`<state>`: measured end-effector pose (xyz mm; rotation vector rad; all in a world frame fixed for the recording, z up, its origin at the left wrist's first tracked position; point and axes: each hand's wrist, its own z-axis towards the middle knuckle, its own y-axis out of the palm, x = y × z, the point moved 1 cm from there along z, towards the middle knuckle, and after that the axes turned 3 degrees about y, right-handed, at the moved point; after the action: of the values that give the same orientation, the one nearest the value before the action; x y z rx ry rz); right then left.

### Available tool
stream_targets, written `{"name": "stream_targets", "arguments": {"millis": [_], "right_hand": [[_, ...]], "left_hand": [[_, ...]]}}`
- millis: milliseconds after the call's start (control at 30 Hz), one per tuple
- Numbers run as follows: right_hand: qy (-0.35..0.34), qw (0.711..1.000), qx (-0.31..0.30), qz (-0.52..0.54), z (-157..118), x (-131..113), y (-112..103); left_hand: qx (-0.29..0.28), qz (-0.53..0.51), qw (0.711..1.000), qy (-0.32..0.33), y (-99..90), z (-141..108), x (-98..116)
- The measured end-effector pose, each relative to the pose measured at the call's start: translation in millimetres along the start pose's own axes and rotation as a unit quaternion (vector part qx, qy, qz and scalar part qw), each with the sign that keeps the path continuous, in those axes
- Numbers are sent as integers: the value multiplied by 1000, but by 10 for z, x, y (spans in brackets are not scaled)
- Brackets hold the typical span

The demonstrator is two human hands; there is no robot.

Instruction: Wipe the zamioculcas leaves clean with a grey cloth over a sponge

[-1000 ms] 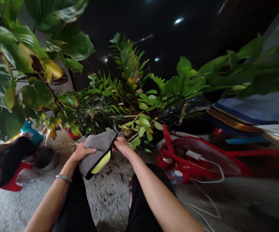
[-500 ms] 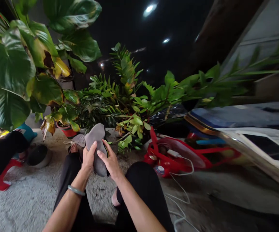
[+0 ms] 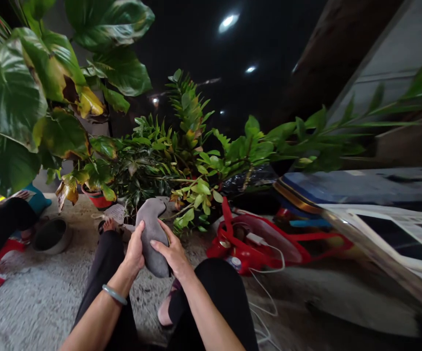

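A folded grey cloth (image 3: 152, 239) is hanging above the floor, to the left of the red bag (image 3: 282, 239), and both hands are gripping it. The left hand (image 3: 134, 248) is closing its grip on one long edge and the right hand (image 3: 172, 251) is gripping the other, thumbs lying on the upper face; this paired hold is probably supporting the limp layers and pressing the folds together. The cloth's long axis is running roughly away from the body, its far end bending rightward and pointing toward the plants (image 3: 196, 195) behind the bag. A white cable (image 3: 274, 297) is trailing out in front of the bag, and a round pot (image 3: 62, 243) is standing well to its left.
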<state>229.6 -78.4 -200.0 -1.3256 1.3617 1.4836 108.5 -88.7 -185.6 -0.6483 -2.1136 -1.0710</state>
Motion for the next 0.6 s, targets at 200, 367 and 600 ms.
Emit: {"name": "stream_targets", "arguments": {"millis": [200, 367, 600], "right_hand": [[2, 997, 73, -26, 26, -53, -46], [-13, 995, 69, -75, 51, -298, -144], [-160, 976, 105, -104, 300, -1265, -26]], "left_hand": [[-78, -17, 995, -65, -60, 348, 40], [21, -73, 997, -33, -326, 962, 381], [-5, -116, 991, 59, -335, 1617, 630]]}}
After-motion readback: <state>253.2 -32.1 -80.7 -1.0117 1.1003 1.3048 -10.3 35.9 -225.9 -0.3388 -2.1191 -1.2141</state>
